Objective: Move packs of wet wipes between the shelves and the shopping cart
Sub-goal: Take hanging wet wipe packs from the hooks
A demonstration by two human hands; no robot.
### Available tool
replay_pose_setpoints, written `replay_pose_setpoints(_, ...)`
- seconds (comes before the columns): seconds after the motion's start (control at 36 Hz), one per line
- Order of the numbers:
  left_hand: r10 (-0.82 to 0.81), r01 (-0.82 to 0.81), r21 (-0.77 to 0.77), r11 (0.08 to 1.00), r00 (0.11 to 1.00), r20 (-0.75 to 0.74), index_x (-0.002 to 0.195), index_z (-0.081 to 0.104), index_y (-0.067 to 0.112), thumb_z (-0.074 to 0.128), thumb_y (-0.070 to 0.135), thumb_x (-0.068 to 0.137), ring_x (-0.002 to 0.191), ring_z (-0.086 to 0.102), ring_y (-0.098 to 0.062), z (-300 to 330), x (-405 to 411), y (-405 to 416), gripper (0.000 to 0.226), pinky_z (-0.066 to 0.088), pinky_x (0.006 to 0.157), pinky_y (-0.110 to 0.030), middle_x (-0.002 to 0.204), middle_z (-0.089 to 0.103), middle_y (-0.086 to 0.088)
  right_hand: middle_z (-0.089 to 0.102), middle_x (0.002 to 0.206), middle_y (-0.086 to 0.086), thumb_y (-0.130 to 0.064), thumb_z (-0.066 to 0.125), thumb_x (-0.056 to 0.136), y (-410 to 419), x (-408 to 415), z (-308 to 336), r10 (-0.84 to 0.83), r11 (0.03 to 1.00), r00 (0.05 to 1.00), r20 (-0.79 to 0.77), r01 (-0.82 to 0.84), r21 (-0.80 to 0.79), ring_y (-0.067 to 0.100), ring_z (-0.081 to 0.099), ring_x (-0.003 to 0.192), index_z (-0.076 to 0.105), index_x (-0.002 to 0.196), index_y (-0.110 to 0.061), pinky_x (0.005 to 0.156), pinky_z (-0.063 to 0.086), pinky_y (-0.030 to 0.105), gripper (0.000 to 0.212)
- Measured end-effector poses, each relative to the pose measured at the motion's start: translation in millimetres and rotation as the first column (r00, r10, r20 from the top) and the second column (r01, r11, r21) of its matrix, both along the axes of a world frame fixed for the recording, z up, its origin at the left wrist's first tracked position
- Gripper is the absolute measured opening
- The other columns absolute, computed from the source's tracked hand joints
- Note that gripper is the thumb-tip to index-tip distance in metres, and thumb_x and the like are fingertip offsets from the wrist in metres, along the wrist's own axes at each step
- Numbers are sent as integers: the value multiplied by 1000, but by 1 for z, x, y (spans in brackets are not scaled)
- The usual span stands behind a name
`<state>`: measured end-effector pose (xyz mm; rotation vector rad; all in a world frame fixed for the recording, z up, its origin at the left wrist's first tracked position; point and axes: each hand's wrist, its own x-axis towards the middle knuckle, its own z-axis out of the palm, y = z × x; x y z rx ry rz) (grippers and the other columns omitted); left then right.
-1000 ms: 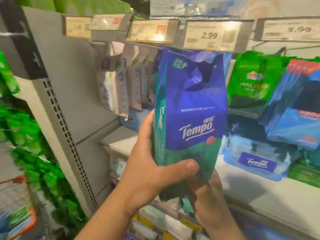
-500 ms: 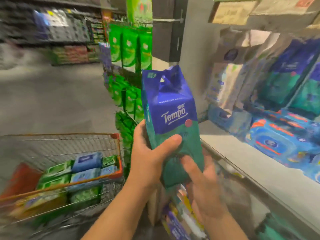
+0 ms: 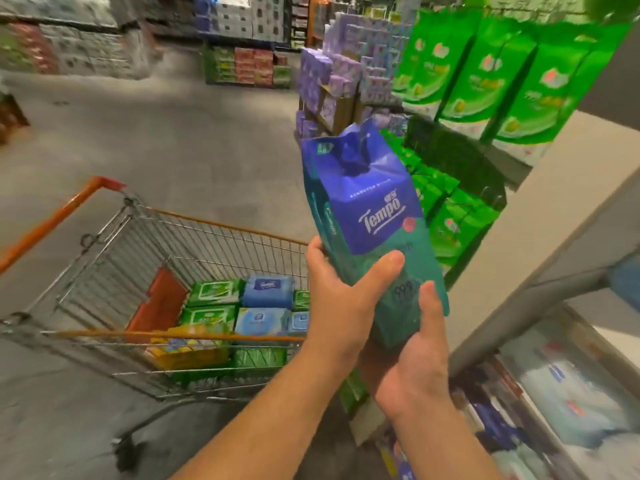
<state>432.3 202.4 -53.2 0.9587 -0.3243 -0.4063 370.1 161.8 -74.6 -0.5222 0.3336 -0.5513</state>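
Note:
A tall blue and teal Tempo wet wipes pack (image 3: 374, 216) is upright and slightly tilted in front of me. My left hand (image 3: 339, 299) grips its left side, thumb across the front. My right hand (image 3: 415, 355) cups it from below, thumb up its right edge. The pack is in the air beside the right rim of the wire shopping cart (image 3: 145, 258), which has orange trim. Inside the cart lie several green, blue and yellow wipes packs (image 3: 242, 317).
A grey shelf board (image 3: 540, 216) juts in at the right, with blurred packs (image 3: 568, 400) on the shelf beneath. Green hanging bags (image 3: 485, 74) and purple packs (image 3: 332, 81) fill the end display ahead. Open grey floor (image 3: 173, 140) stretches to the left and beyond.
My view has swung left from the shelves to the cart and aisle. Both hands kept their hold and carried the Tempo pack away from the shelf toward the cart.

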Motion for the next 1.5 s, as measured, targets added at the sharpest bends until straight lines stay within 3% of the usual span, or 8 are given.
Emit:
replay_pose_setpoints(0.28,28,-20,130,991,998,-61,132,50,9,70,58,66,112,65,-25,-25,123,54,85,47,104,-49,130,65,-12,71,127,10,-40,60,83,8,71,-29,13,999,987,-160,-19,-33,29,67,114,62,135,-16,103,47,48,58)
replay_pose_setpoints(0.53,12,34,271,962,986,-164,95,67,23,69,47,80,74,65,-5,-69,204,91,28,48,64,-20,86,73,8,69,130,12,-46,91,52,-16,122,-80,134,987,910,-393,-159,-33,32,66,117,60,138,-17,92,56,47,96)
replay_pose_setpoints(0.72,61,62,314,947,928,-367,76,79,29,60,38,93,71,61,-15,-120,257,102,27,43,65,-29,79,72,5,76,113,12,-44,99,35,-44,175,-113,223,946,800,-557,-315,-74,26,76,95,66,125,-13,70,65,37,101)
replay_pose_setpoints(0.92,99,165,436,885,847,-522,99,74,18,65,29,87,91,68,-19,-164,304,93,19,52,87,-35,107,74,-6,75,117,10,-52,100,29,-75,234,-155,293,893,678,-674,-447,-61,30,72,109,66,126,-16,103,50,51,109)
replay_pose_setpoints(1.14,147,247,565,787,815,-561,107,69,11,74,18,82,79,75,-12,-206,338,78,26,58,66,-24,95,79,-3,77,107,15,-23,80,61,-93,289,-205,354,860,530,-771,-508,46,37,73,100,65,121,-6,93,56,53,64)
replay_pose_setpoints(1.25,138,316,646,695,823,-551,115,70,10,93,35,59,99,74,-21,-227,350,88,65,57,89,-38,107,77,-5,78,99,15,-22,79,60,-89,312,-224,399,822,468,-789,-563,83,35,74,87,68,114,-6,89,57,52,58)
replay_pose_setpoints(1.39,197,314,738,597,835,-514,110,72,11,89,21,69,96,75,-21,-248,369,104,45,57,89,-38,101,78,-3,78,99,13,-12,77,76,-74,338,-243,451,786,454,-768,-609,102,29,77,82,67,113,-8,65,62,35,39)
replay_pose_setpoints(1.5,154,355,782,511,858,-490,107,74,14,91,32,67,91,75,-18,-266,395,123,47,58,89,-40,97,79,-1,79,102,9,-12,78,82,-59,362,-267,468,760,412,-782,-639,118,29,76,92,66,116,-12,80,59,42,36)
